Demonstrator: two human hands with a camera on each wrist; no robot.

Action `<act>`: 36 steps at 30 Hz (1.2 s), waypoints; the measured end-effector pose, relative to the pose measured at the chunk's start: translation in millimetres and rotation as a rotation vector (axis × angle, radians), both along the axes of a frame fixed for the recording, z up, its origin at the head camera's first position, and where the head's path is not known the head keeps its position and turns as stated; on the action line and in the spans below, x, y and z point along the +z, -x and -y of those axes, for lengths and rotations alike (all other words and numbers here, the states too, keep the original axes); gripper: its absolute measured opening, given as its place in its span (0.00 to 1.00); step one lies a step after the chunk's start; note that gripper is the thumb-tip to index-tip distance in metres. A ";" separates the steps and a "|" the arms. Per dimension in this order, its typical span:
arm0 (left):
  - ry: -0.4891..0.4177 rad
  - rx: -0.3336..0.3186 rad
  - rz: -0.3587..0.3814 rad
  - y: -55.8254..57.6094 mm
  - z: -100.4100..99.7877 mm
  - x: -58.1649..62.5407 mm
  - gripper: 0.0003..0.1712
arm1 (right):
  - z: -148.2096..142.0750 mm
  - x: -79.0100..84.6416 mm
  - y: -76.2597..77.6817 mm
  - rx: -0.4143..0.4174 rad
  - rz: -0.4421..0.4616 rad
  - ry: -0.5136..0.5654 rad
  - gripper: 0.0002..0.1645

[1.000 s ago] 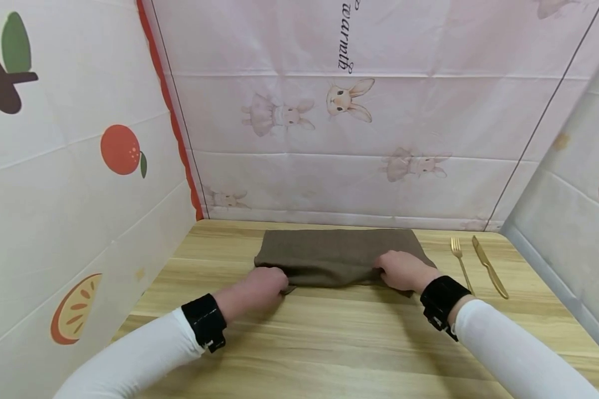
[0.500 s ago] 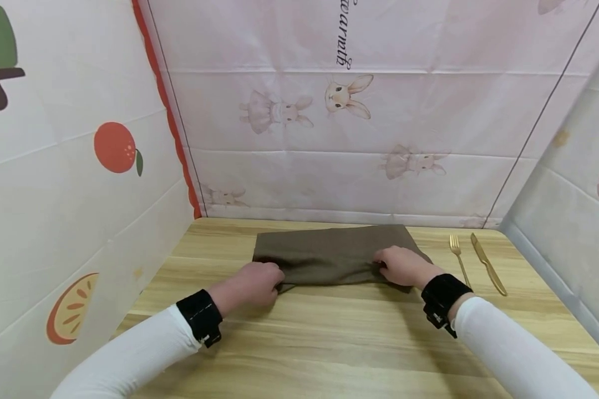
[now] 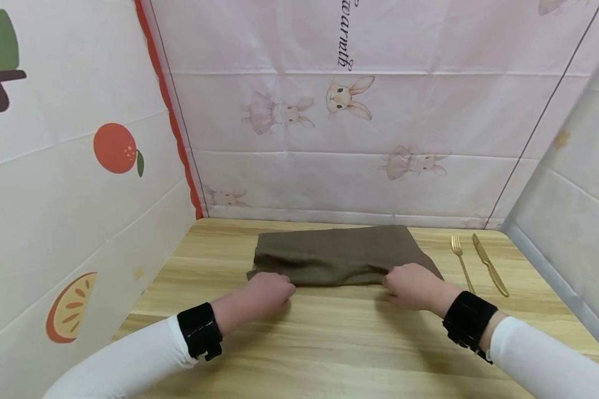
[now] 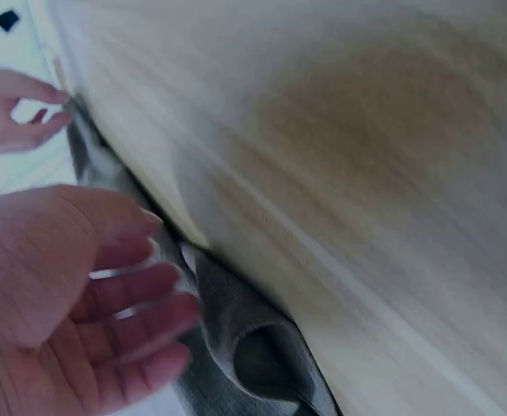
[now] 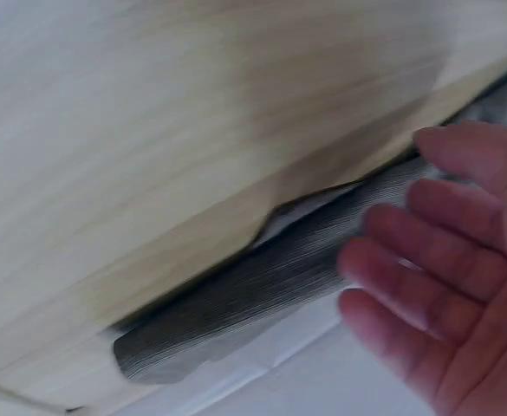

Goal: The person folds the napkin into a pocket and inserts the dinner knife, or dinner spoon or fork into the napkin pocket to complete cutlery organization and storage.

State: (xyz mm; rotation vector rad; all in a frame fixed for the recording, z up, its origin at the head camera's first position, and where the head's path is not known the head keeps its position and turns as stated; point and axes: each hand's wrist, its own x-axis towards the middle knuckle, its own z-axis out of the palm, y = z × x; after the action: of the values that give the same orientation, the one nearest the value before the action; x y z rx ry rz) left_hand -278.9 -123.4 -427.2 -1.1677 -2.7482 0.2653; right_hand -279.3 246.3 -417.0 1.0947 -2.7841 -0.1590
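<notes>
A dark brown cloth [image 3: 339, 252], folded into a wide strip, lies near the back of the wooden table [image 3: 324, 343]. Its near side is wrinkled, and in the left wrist view the cloth [image 4: 253, 347] curls up into a loop. My left hand [image 3: 267, 291] is at the cloth's near left part; in its wrist view the fingers [image 4: 153, 290] are relaxed and slightly bent beside the fabric. At the near right part is my right hand [image 3: 416, 285]. Its thumb tip reaches the cloth's edge in the right wrist view, with the other fingers [image 5: 392, 260] loosely bent over the fabric.
To the right of the cloth lie a gold fork [image 3: 460, 257] and a gold knife [image 3: 490, 266]. Behind the table hangs a pink sheet [image 3: 319, 183] with rabbit prints, and fruit-printed sheets [image 3: 45, 221] flank the sides.
My right hand has come off the top of the cloth, toward me and slightly right, to its near edge. The left hand has shifted slightly right and nearer. The cloth's near left corner shows again.
</notes>
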 end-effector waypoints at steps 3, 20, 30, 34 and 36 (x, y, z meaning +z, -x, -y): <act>0.061 0.088 0.015 -2.3 -2.2 -2.9 0.08 | -5.8 -3.4 1.2 -0.062 0.034 -0.045 0.20; 0.033 0.191 0.022 19.6 21.5 -6.5 0.09 | -22.1 -14.1 11.3 -0.092 0.033 -0.001 0.16; 0.026 0.302 0.150 37.3 35.9 10.2 0.11 | -39.7 19.2 6.1 -0.139 0.200 0.120 0.26; 0.033 0.321 0.189 41.8 37.7 14.3 0.13 | -49.1 38.5 6.0 -0.154 0.266 0.157 0.25; 0.036 0.337 0.206 42.2 38.0 16.3 0.13 | -54.7 46.7 5.5 -0.155 0.277 0.162 0.24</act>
State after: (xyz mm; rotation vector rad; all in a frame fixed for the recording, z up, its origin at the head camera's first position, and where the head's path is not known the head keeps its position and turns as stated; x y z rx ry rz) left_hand -321.1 -161.4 -410.9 -0.7706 -3.1292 0.2433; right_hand -284.9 301.0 -370.3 0.9252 -3.0589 0.2152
